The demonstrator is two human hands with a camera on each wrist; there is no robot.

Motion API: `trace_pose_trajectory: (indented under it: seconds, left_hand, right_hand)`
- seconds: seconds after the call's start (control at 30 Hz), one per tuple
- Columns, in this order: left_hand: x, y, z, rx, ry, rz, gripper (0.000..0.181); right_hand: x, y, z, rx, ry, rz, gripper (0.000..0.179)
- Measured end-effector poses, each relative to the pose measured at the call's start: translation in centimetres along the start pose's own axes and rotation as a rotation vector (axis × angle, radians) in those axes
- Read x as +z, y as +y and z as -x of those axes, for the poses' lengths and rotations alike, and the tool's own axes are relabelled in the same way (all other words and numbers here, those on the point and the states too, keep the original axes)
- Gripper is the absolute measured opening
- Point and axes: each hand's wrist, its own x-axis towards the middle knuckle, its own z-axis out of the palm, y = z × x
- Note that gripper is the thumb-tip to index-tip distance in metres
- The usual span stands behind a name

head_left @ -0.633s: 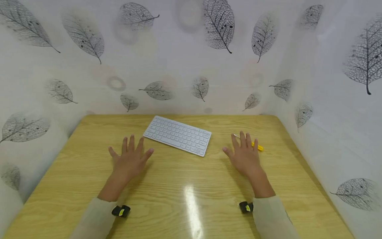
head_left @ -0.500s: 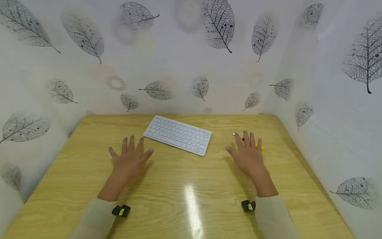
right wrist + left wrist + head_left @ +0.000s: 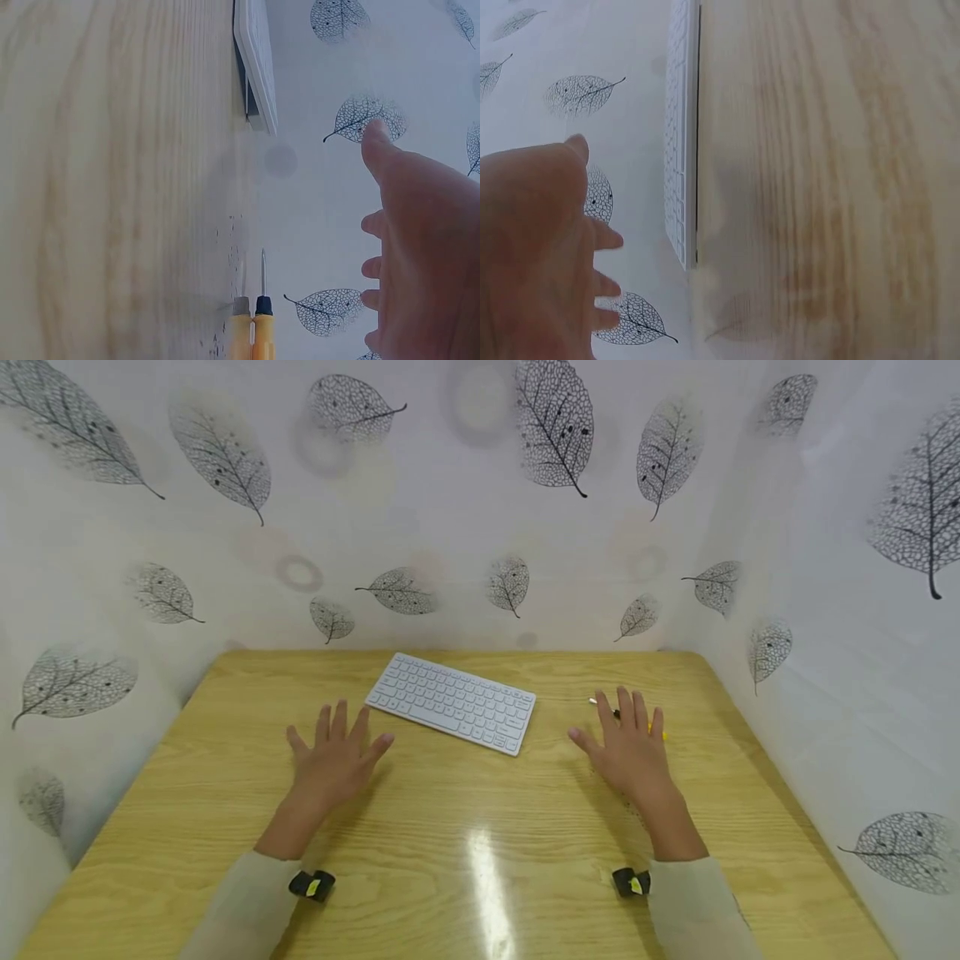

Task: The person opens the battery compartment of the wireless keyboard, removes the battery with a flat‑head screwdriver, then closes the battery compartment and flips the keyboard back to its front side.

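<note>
My left hand hovers with fingers spread, left of the white keyboard and near its front left corner. The left wrist view has this hand apart from the keyboard's edge. On the right, my other hand is spread out over a screwdriver, overlapping it in the head view. Only the metal tip, a bit of the black collar and the yellow handle end show past the fingers. From the right wrist, the screwdriver lies on the table, apart from the raised hand.
Both lie on a glossy wooden table with a bright light streak in front. A white leaf-print curtain encloses its back and sides. Small dark specks mark the wood beside the screwdriver. Each wrist wears a black camera.
My right hand has shifted slightly to the right, now covering more of the screwdriver's yellow handle. The left hand keeps its place beside the keyboard. The whole head view has shifted a little.
</note>
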Motion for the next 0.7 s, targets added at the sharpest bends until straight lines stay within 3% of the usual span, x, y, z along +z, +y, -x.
trace_pose_trajectory:
  seconds: [0.2,0.33,0.5,0.7]
  left_hand:
    - [-0.2,-0.5,-1.7,0.090,0.008,0.055,0.082]
    - [-0.4,-1.1,-3.2,0.124,0.009,0.162,0.073]
    - [-0.8,-2.3,-5.1,0.110,0.003,0.340,0.060]
    - [-0.8,-3.7,-6.9,0.069,-0.016,0.450,0.055]
  right_hand:
    - [0.2,-0.1,-0.3,0.016,0.021,-0.061,0.090]
    - [0.3,-0.3,-0.6,0.043,0.027,-0.148,0.088]
    - [0.6,-0.7,-1.3,0.083,0.012,-0.385,0.086]
    - [1.7,-1.0,-2.3,0.159,-0.033,-0.641,0.081]
